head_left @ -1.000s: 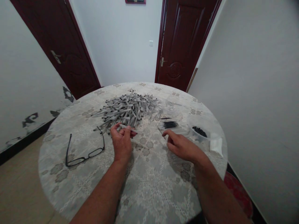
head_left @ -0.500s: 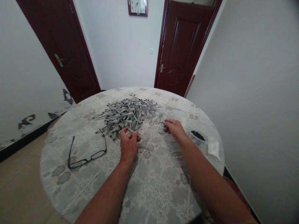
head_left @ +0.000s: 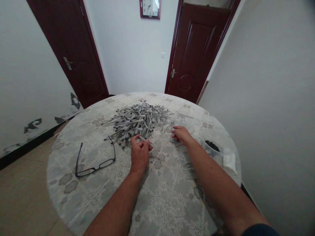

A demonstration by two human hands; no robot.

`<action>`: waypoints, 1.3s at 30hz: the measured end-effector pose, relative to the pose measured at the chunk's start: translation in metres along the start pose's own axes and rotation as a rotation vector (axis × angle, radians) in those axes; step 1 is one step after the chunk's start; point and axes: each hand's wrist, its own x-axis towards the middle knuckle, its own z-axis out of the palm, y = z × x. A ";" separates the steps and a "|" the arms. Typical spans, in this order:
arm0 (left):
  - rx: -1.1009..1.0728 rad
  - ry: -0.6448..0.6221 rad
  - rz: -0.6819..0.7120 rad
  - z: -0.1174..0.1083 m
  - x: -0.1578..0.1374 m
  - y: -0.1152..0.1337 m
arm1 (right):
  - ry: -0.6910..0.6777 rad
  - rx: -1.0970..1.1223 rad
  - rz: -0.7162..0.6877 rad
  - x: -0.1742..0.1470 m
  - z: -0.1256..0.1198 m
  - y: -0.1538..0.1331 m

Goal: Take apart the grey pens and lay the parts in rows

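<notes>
Head view, left hand: the left hand (head_left: 140,153) has its fingers and thumb pinched on a pale tube (head_left: 143,139), which slants down toward the right, just in front of the pile.
Head view, right hand: the right hand (head_left: 180,135) has bent fingers at the far end of a row of clear slender rods (head_left: 184,156); whether it grips anything, I cannot tell.
Pile: a heap of pale tubes (head_left: 137,119), many with dark ends, lies crisscrossed beyond the left hand.
Right side: a clear tub (head_left: 213,152) with small black pieces (head_left: 211,145) in it; just beside it, a white packet (head_left: 229,162).
Left side: black-framed eyeglasses (head_left: 99,166) lie with temples unfolded, near the pile and apart from the left hand.
Table: a round table (head_left: 157,209) under a pale, flower-patterned cover.
Background: a clock (head_left: 150,8) on the white wall (head_left: 133,49), between a left door (head_left: 66,42) and a right door (head_left: 199,49), both dark red.
</notes>
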 end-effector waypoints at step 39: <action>0.125 -0.613 -0.098 0.014 -0.022 0.010 | 0.037 -1.147 -0.638 -0.145 -0.074 0.027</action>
